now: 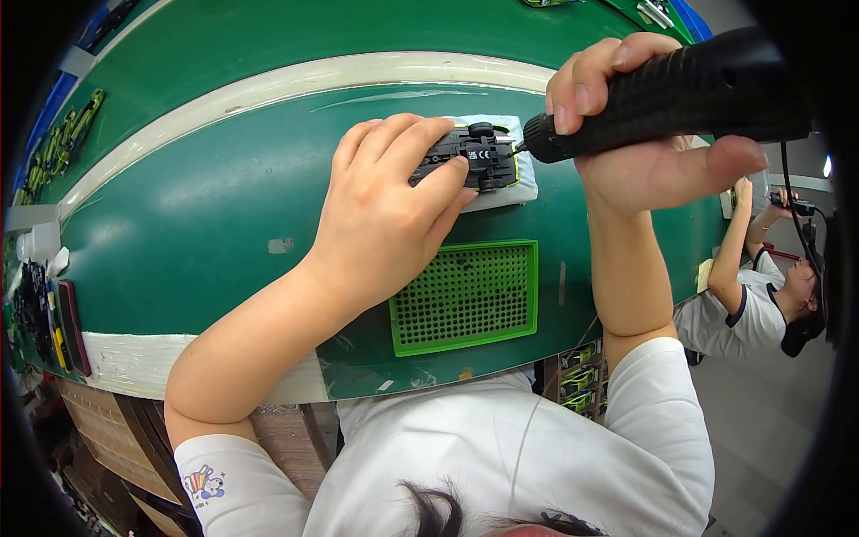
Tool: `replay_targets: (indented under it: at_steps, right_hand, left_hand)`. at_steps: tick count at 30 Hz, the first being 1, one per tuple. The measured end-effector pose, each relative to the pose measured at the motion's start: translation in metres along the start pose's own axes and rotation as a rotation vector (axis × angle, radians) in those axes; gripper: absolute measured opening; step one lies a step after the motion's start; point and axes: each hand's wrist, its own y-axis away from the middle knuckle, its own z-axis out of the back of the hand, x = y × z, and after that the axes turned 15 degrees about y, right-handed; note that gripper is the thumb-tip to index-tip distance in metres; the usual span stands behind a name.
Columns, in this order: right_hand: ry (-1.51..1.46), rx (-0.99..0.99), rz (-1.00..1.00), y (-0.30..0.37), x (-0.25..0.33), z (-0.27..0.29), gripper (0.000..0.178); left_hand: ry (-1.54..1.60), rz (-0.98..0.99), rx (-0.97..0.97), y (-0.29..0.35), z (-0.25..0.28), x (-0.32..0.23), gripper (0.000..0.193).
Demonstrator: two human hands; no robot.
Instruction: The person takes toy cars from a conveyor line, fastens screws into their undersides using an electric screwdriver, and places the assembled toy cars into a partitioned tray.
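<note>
A toy car (484, 159) lies upside down on a pale, cloth-like pad (526, 186), its black underside and wheels facing up. My left hand (394, 179) is closed over the car's left end and grips it, hiding that part. In my right hand (626, 152) is a black electric screwdriver (671, 94), held almost level with a cord trailing from its back end. Its thin bit meets the right end of the car's underside; whether it sits in a screw I cannot tell.
Nearer me a green perforated tray (535, 304) rests on the green table (197, 224). A white strip (268, 85) crosses behind. Green-and-black car parts (63, 143) lie far left, pens (61, 336) near left. At right, another person (747, 304) works with a similar tool.
</note>
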Motion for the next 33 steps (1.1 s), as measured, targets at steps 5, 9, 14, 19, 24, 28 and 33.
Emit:
replay_targets:
  at_steps: [5, 9, 14, 19, 24, 28, 33]
  right_hand:
    - [-0.183, -0.239, -0.125, 0.007, 0.006, -0.019, 0.103]
    - [-0.058, 0.008, 0.018, 0.0, -0.001, -0.014, 0.104]
    - [-0.182, -0.058, 0.021, 0.005, -0.015, -0.012, 0.105]
    - [-0.071, -0.085, 0.054, 0.004, -0.01, -0.006, 0.105]
    - [-0.114, -0.101, 0.07, -0.002, 0.042, -0.031, 0.101]
    - [-0.229, -0.006, -0.033, 0.006, 0.053, -0.087, 0.097]
    - [-0.175, 0.086, -0.059, 0.019, 0.025, -0.109, 0.1]
  left_hand:
    - [0.016, 0.004, 0.0, 0.0, 0.002, 0.0, 0.024]
    - [0.003, 0.001, -0.013, 0.002, 0.003, -0.001, 0.024]
    - [0.0, 0.003, -0.034, 0.004, 0.0, 0.006, 0.022]
    - [0.019, -0.003, -0.039, 0.006, -0.001, 0.01, 0.02]
    - [0.093, -0.025, 0.012, 0.003, 0.008, 0.02, 0.022]
    - [0.345, 0.047, 0.051, -0.003, 0.023, 0.041, 0.039]
    - [0.306, 0.157, 0.185, 0.004, 0.033, 0.056, 0.068]
